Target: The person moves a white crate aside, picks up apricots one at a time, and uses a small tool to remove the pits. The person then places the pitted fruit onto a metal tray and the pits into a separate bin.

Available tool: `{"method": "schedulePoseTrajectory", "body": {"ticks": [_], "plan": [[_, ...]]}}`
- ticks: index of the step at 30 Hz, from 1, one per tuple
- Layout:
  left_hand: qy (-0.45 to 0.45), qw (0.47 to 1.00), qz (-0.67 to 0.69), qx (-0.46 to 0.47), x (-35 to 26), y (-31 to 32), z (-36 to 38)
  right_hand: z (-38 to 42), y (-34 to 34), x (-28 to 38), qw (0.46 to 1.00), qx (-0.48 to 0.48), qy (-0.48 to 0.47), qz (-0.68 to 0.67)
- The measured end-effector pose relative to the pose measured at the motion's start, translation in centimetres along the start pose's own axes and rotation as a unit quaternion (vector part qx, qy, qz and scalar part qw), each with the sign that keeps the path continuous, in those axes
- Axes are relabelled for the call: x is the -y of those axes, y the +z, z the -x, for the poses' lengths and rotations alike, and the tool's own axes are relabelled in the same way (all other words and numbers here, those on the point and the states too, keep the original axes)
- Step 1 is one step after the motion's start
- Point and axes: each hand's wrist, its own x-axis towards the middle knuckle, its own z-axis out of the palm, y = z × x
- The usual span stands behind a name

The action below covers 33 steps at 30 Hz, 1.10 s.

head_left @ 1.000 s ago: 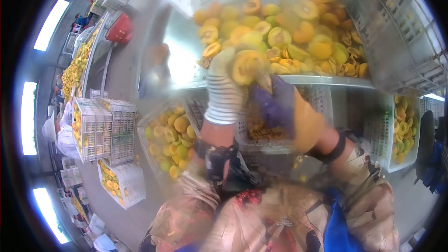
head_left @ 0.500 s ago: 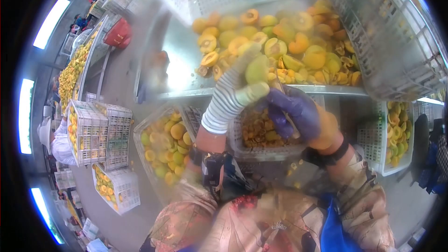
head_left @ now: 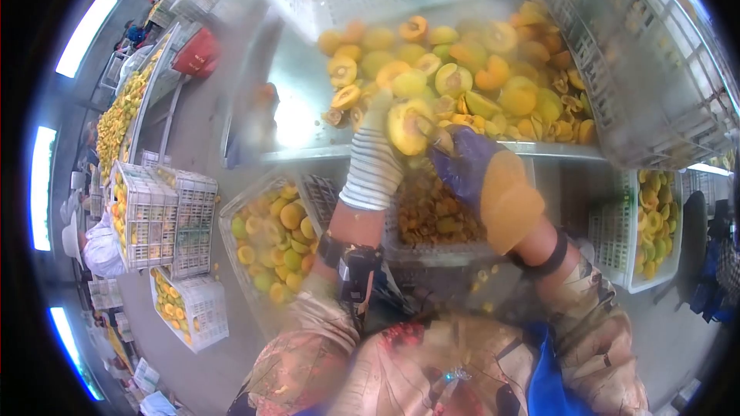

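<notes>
My left hand (head_left: 376,156), in a white glove with grey stripes, is closed around a yellow peach half (head_left: 409,128) whose cut face and brown pit area face right. My right hand (head_left: 472,166), in a purple glove with an orange-yellow cuff, is closed on a slim tool (head_left: 443,139). The tool's brownish end shows near the cut face; its far tip and most of the handle are hidden. Behind both hands, cut peaches (head_left: 462,69) are heaped on a metal table (head_left: 308,156). Under the hands stands a bin (head_left: 432,256) of brown pits and scraps.
A crate of peaches (head_left: 271,243) stands low at the left, another crate (head_left: 617,243) at the right. Large white crates (head_left: 647,69) lean at the table's back and right side. Farther left are stacked crates (head_left: 194,223), a person in a white hat (head_left: 100,243) and another fruit-covered table.
The peach half has turned so its cut face shows, and it sits slightly lower. My right hand has rotated, bringing the tool's end up to the fruit.
</notes>
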Motion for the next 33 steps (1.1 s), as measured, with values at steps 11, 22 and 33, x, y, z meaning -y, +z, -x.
{"method": "schedulePoseTrajectory", "body": {"ticks": [11, 22, 33], "plan": [[0.046, 0.979, -0.151, 0.130, -0.1, 0.5, 1.4, 0.4, -0.4, 1.2, 0.994, 0.012, 0.080, -0.075], [0.139, 0.990, 0.026, 0.017, 1.6, 0.6, 0.6, -0.1, 0.2, 2.4, 0.992, 0.074, 0.077, -0.063], [0.222, 0.968, -0.120, 0.005, 1.8, 0.8, 1.5, 0.2, 1.9, 3.7, 0.987, 0.080, 0.128, -0.062]]}}
